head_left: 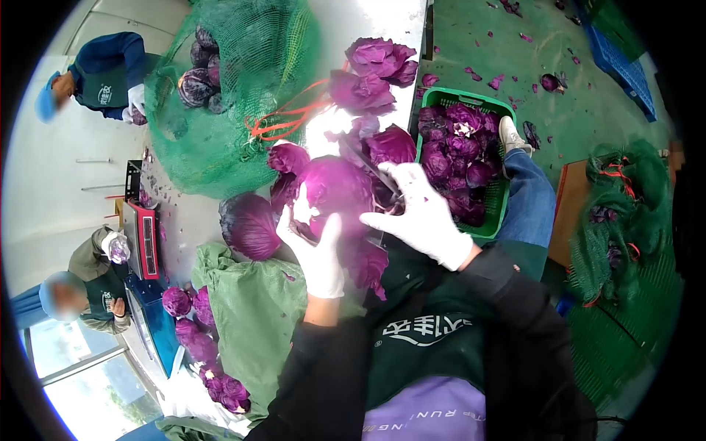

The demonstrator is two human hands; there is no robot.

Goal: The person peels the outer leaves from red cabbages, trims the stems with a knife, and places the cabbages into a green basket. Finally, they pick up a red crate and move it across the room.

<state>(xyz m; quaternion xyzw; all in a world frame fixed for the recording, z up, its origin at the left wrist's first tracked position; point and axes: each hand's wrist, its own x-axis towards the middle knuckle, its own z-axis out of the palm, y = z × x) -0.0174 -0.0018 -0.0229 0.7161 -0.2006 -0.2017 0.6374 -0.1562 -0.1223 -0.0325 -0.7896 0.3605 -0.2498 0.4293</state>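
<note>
My left hand (315,253), in a white glove, holds a large red cabbage (340,184) from below and beside, with its pale cut stem facing left. My right hand (425,214), gloved too, grips a knife (384,178) at the cabbage's right side; its dark blade is partly hidden and blurred. Another red cabbage (250,226), darker and whole, sits just left of my left hand. Loose purple leaves (371,70) lie on the white table beyond the cabbage.
A green crate (507,187) of red cabbages stands at right by my leg. Green net sacks (243,140) with cabbages and orange cords lie at left. Two co-workers (110,77) (92,283) are at the far left. Leaf scraps litter the green floor (485,44).
</note>
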